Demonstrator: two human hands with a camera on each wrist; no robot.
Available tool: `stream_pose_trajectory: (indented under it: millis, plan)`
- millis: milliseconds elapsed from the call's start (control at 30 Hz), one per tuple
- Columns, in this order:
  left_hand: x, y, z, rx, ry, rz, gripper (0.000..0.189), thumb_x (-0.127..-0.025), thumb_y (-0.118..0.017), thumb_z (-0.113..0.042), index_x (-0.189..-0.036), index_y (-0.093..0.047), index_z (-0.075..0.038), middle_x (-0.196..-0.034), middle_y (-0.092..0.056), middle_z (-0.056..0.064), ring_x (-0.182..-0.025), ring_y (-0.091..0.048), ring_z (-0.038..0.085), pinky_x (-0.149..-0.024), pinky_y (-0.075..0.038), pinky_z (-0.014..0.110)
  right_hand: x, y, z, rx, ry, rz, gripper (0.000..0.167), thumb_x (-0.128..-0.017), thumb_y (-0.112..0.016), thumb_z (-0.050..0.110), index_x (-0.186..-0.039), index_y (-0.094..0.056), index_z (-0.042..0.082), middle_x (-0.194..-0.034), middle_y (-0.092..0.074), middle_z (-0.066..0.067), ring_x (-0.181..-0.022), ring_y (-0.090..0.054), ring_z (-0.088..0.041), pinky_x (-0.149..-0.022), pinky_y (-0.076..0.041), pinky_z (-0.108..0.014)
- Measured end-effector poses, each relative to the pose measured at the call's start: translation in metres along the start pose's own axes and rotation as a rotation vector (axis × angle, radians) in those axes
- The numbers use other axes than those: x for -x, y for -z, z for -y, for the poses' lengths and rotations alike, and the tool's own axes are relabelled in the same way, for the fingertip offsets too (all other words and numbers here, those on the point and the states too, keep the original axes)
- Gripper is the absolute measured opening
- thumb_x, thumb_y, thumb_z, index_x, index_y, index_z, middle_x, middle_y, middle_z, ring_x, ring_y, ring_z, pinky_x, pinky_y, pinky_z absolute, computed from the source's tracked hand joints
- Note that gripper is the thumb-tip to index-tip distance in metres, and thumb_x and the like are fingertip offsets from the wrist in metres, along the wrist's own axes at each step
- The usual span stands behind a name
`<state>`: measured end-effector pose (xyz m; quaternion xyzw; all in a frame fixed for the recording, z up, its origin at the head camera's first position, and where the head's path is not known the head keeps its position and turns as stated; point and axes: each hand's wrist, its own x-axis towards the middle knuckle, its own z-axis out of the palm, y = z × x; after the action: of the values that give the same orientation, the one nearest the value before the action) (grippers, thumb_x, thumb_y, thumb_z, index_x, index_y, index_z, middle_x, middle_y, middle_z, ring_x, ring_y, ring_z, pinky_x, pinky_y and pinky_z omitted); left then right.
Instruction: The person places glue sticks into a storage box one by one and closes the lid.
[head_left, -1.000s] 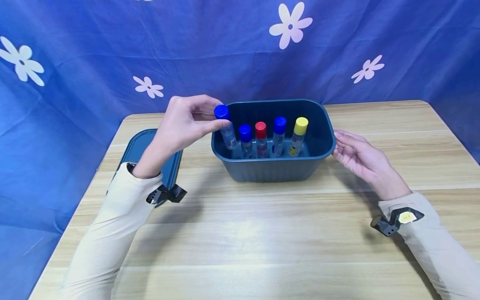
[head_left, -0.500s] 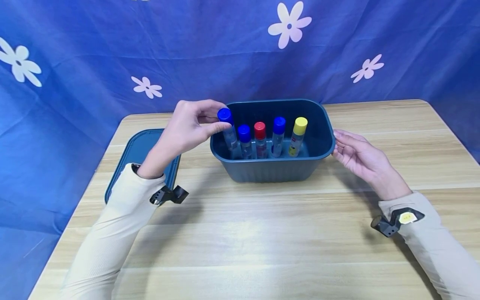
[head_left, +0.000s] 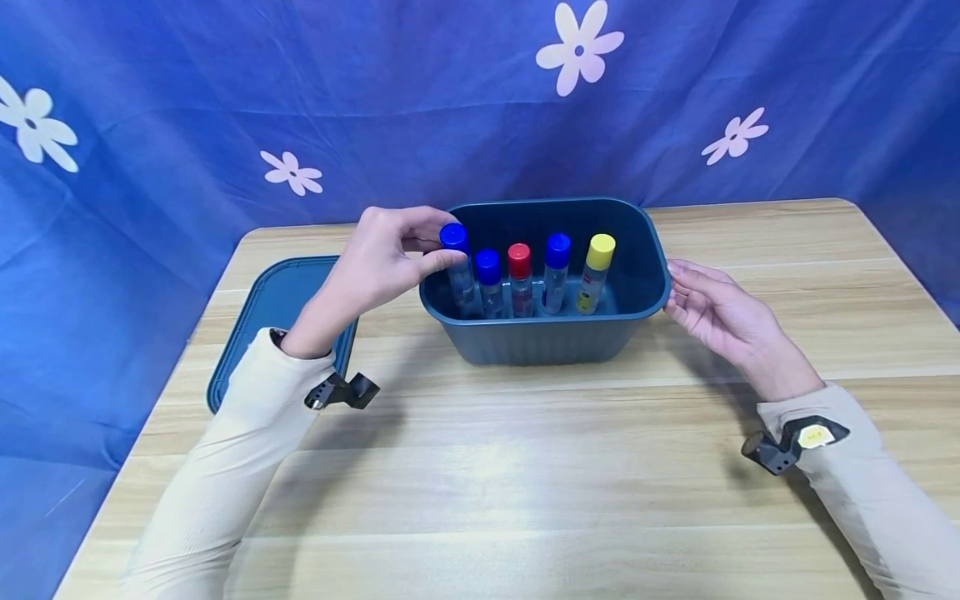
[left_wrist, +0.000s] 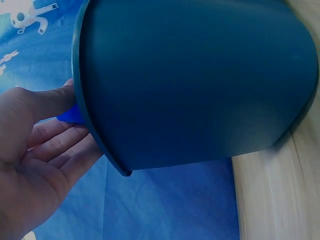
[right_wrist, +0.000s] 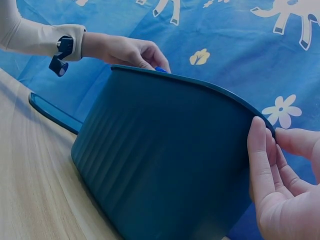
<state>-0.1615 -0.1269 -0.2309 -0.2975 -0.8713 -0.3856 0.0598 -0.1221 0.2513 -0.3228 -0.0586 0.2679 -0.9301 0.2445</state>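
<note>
Inside the left end of a dark teal plastic bin (head_left: 534, 342), my left hand (head_left: 386, 258) pinches a clear bottle with a blue cap (head_left: 453, 237) by its top. Along the bin floor stand two more blue-capped bottles (head_left: 488, 267), a red-capped bottle (head_left: 520, 262) and a yellow-capped bottle (head_left: 601, 252). My right hand (head_left: 716, 312) grips the bin's right rim between thumb and fingers, as the right wrist view shows. From the left wrist, the bin wall (left_wrist: 200, 90) hides all of the held bottle except a bit of blue cap (left_wrist: 72, 115).
A teal lid (head_left: 281, 296) lies on the wooden table (head_left: 510, 467) at the left, partly under my left forearm. Behind the table hangs a blue cloth (head_left: 420, 100) with white flowers, close to the bin's back side.
My left hand has moved slightly right and down, lowering the blue-capped bottle deeper into the bin and turning it more upright. My right hand stays on the rim.
</note>
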Motion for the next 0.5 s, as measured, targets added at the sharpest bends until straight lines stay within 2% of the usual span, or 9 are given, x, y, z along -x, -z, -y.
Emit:
stream_pose_trajectory:
  millis: [167, 367, 500]
  plan:
    - [0.0004, -0.0028, 0.0029, -0.005, 0.006, 0.007, 0.026, -0.081, -0.079, -0.009, -0.104, -0.071, 0.002, -0.089, -0.073, 0.013, -0.081, -0.071, 0.02, -0.078, -0.056, 0.022, 0.0, 0.0005, 0.0, -0.006, -0.001, 0.002, 0.026, -0.103, -0.038, 0.0, -0.106, -0.062, -0.01, -0.095, -0.068, -0.02, -0.083, -0.067, -0.024, -0.076, -0.058, -0.029]
    - [0.0005, -0.0045, 0.0037, -0.003, 0.025, 0.033, 0.026, -0.084, -0.076, -0.008, -0.107, -0.069, 0.003, -0.098, -0.071, 0.016, -0.087, -0.07, 0.026, -0.084, -0.055, 0.033, -0.0002, 0.0007, -0.0001, 0.001, 0.0, 0.0, 0.026, -0.103, -0.038, 0.0, -0.107, -0.062, -0.01, -0.096, -0.067, -0.019, -0.084, -0.067, -0.024, -0.076, -0.058, -0.029]
    - [-0.0009, -0.0065, 0.0046, -0.019, 0.013, 0.052, 0.026, -0.084, -0.075, -0.008, -0.106, -0.068, 0.004, -0.099, -0.07, 0.016, -0.088, -0.07, 0.026, -0.085, -0.055, 0.036, -0.0003, 0.001, -0.0002, -0.001, 0.0, 0.002, 0.026, -0.103, -0.038, 0.0, -0.107, -0.061, -0.01, -0.096, -0.067, -0.019, -0.083, -0.067, -0.024, -0.076, -0.058, -0.028]
